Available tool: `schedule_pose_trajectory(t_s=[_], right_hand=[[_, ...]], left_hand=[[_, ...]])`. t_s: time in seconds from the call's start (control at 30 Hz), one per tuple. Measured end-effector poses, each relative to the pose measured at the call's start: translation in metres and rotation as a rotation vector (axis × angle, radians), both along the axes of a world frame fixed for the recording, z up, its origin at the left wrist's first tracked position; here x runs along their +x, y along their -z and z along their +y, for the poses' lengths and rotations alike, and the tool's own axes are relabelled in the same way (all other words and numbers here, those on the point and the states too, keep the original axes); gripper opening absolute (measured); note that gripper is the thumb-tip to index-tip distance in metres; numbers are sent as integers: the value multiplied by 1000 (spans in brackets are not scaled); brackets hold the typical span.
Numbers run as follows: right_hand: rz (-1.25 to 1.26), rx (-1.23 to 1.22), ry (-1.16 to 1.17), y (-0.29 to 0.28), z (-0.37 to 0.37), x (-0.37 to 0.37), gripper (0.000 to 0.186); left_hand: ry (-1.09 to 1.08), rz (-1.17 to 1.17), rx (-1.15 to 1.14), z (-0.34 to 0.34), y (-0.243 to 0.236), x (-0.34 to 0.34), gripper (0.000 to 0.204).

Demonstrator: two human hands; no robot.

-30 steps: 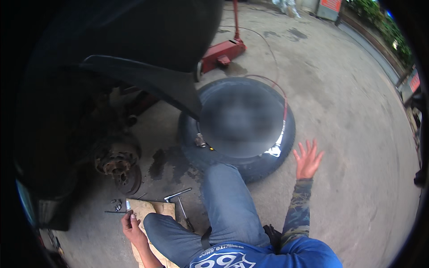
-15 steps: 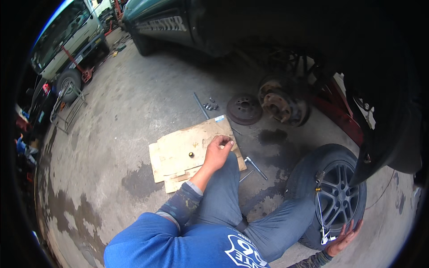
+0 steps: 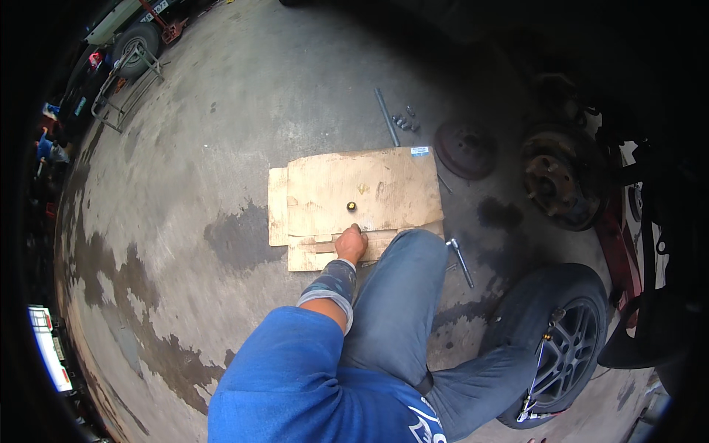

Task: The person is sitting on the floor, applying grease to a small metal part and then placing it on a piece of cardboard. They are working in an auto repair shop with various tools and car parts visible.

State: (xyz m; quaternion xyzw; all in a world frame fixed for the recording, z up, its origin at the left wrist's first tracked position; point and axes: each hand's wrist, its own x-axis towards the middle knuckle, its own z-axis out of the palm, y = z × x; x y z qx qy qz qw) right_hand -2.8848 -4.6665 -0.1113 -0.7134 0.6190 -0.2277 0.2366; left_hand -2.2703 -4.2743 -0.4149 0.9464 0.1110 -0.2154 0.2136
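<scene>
My left hand (image 3: 351, 244) is over the near part of a flattened cardboard sheet (image 3: 325, 184), fingers curled in. Whether something small is inside them I cannot make out. Just beyond the fingertips, apart from them, a small round black part with a yellow centre (image 3: 351, 207) sits on the cardboard. Only the fingertips of my right hand (image 3: 538, 441) show at the bottom edge, below a wheel with a tyre (image 3: 569, 347); the rest is out of view. A long thin metal tool with a brass-coloured fitting (image 3: 547, 337) leans across that wheel.
Right of my knee lies a ratchet handle (image 3: 460, 263). Past the cardboard are a metal bar (image 3: 386, 117), several sockets (image 3: 405, 122) and a rusty brake drum (image 3: 465, 150). A wheel hub (image 3: 550, 173) and a red stand (image 3: 617, 247) are on the right.
My left hand has come back from beside my knee to the near part of the cardboard, its fingers now curled. My right hand has dropped almost out of view. The view has shifted.
</scene>
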Motion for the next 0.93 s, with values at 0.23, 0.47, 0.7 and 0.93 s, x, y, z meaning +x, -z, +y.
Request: schedule_pose_trajectory(t_s=[0.23, 0.47, 0.7, 0.93], right_hand=[[171, 38, -61, 20, -7, -41, 62], [186, 69, -137, 16, -18, -19, 66], [540, 630, -548, -65, -87, 101, 61], [568, 834, -894, -130, -164, 219, 64]], left_hand=[[-97, -138, -28, -9, 15, 25, 35], [-121, -97, -17, -16, 17, 30, 48], [104, -23, -68, 36, -70, -21, 47], [-277, 337, 116, 137, -222, -164, 49]])
